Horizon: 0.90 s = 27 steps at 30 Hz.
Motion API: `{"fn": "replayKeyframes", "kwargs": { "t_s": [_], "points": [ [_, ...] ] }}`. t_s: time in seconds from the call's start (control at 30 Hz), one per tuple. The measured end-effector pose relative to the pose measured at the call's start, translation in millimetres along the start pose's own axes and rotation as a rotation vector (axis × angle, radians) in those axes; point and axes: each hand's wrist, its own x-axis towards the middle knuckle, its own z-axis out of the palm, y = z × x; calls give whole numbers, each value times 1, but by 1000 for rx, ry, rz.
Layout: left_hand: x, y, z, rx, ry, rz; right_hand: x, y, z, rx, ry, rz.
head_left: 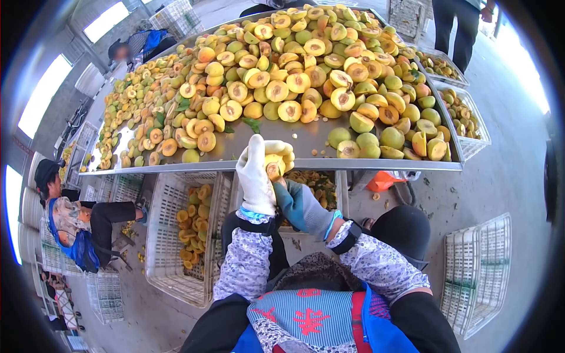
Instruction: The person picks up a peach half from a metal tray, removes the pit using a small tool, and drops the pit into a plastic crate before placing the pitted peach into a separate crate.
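Note:
My left hand (256, 179), in a white glove, is closed around a cut yellow peach (274, 167) just off the near edge of the metal table (276, 139). The peach's cut face with its brownish centre points toward me. My right hand (302, 206), in a grey and blue glove, is closed with its fingertips against the lower side of that peach. Whatever lies inside the right fingers is hidden. Beyond both hands, a large heap of halved peaches (294, 82) covers much of the table, with a green leaf (252, 124) near its front.
A white crate (154, 247) with peach halves stands below the table at left; another holding fruit is partly behind my hands. Stacked crates (477, 273) stand on the right floor. A crate of peaches (479, 141) adjoins the table's right side. A person (76, 223) sits at left.

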Motion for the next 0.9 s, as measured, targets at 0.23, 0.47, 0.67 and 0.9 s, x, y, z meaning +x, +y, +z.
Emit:
{"fn": "replayKeyframes", "kwargs": {
  "t_s": [0.23, 0.47, 0.67, 0.9],
  "points": [
    [8, -3, -9, 74, -104, 44, -4, -25, -8, -189, 15, 56],
    [14, 2, -22, 24, -358, -25, -15, -76, -25, 224, -290, 554],
    [20, 1, -26, 156, -483, -50, -17, -82, -29, 230, -293, 630],
    [17, 2, -22, -173, -373, -106, 2, -37, -37, 558, -679, 608]
  ]
}}
